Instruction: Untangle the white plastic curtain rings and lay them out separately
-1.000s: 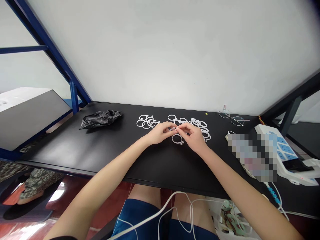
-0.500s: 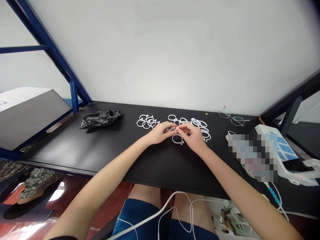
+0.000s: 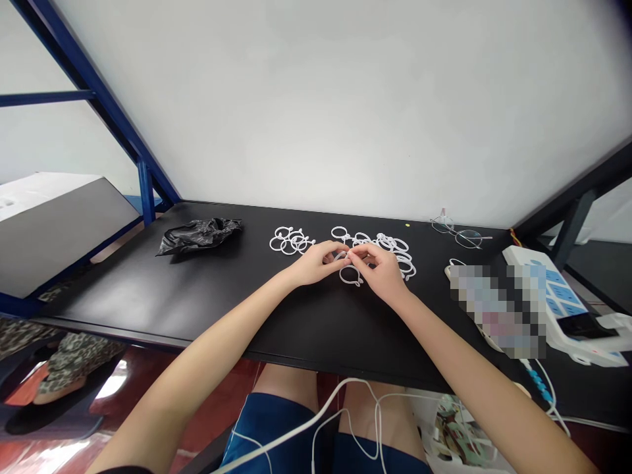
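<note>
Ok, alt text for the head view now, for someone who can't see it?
A person's left hand and right hand pinch a mostly hidden white ring above a black table, with more white rings lying nearby. A crumpled black bag lies farther left; eyeglasses and a power strip lie at right.

The left hand (image 3: 316,263) and right hand (image 3: 384,268) hide most of a white ring (image 3: 340,255) — pixelation masks the phone (image 3: 496,311).
</note>
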### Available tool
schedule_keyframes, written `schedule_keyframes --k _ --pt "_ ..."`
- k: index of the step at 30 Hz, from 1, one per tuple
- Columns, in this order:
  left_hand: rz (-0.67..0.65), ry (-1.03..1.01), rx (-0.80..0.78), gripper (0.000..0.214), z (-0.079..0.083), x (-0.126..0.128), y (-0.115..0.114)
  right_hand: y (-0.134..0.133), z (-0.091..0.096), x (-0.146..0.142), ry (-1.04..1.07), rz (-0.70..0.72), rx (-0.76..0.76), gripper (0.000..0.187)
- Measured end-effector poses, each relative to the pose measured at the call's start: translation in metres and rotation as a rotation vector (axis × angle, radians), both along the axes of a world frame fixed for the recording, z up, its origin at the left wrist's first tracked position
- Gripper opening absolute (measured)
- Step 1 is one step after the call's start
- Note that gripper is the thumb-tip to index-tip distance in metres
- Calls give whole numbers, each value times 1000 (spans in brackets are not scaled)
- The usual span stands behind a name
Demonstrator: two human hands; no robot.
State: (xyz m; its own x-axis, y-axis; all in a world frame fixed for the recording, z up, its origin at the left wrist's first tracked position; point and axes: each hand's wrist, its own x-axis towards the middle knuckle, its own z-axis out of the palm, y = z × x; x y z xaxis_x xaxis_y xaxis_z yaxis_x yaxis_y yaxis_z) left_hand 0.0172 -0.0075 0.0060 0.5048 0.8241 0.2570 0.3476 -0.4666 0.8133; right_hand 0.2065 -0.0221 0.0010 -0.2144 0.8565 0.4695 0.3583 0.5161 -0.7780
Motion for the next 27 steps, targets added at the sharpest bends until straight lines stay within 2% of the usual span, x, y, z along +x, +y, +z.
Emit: schedule_keyframes --k 12,27 --pt "-37 -12 -16 40 -3 -2 2 2 -1 0 -13 -52 28 16" --pt "-46 -10 -4 42 -5 -2 3 1 2 1 -42 -115 73 12"
